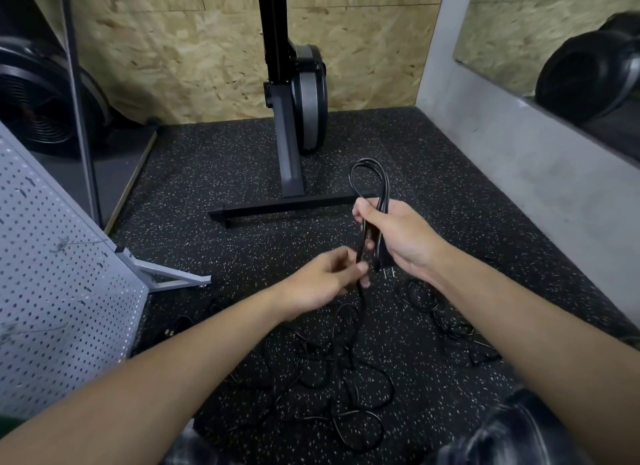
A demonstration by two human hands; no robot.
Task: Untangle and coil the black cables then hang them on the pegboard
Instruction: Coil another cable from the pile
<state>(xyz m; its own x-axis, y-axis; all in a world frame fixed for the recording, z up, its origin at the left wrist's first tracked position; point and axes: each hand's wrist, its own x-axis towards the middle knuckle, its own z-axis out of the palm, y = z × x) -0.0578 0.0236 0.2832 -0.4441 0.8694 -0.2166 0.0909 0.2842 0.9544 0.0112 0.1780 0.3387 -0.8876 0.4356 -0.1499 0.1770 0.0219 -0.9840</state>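
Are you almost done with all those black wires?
Not nearly. Nothing looks finished: no cable hangs on the visible part of the pegboard. In hand: the right hand grips a few coiled loops while the left hand pinches the trailing strand. Left: the tangle underneath, then hanging.
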